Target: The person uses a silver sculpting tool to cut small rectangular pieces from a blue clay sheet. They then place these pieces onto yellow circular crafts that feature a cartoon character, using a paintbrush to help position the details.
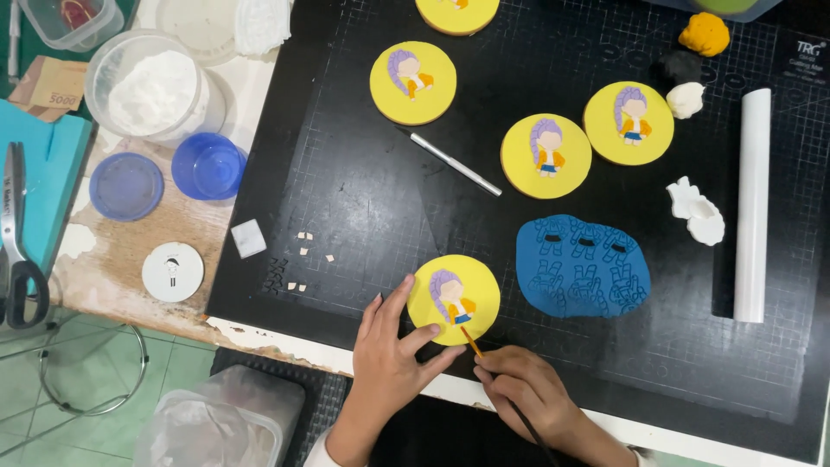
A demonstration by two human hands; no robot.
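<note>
**A:** We had the yellow disc (454,298) right at the near edge of the black cutting mat (363,199), a little purple-haired figure (451,303) lying on top of it. Our left hand (389,363) lay against the disc's left rim, fingers spread and flat, the grip loose, pressing rather than clutching anything.

**B:** And our right hand (527,393) was clenched around a thin brush (484,363), held like a pen, its orange tip touching the figure's lower edge.

**A:** Just beside the disc, to the right, we saw the blue rolled sheet (581,266) with rows of small shapes pressed or cut into it; we couldn't tell which.

**B:** Farther up the mat we counted more yellow discs with the same figure, three whole (412,82) (545,156) (628,123), and one (456,13) cut off at the top edge. A silver craft knife (454,162) lay slanted between the first two.

**A:** To the right we had white scraps (697,212), a white roller (752,203) lying upright along the mat, and lumps of orange (704,33), black (680,65) and white (685,99) paste near the top corner.

**B:** Left of the mat, on the worn table (121,259), we had a tub of white powder (156,86), a blue cup (209,164) with its blue lid (126,185) beside it, a small white round piece (173,271), and scissors (17,251) at the far edge. Tiny pale crumbs (303,255) dotted the mat's left side.
</note>
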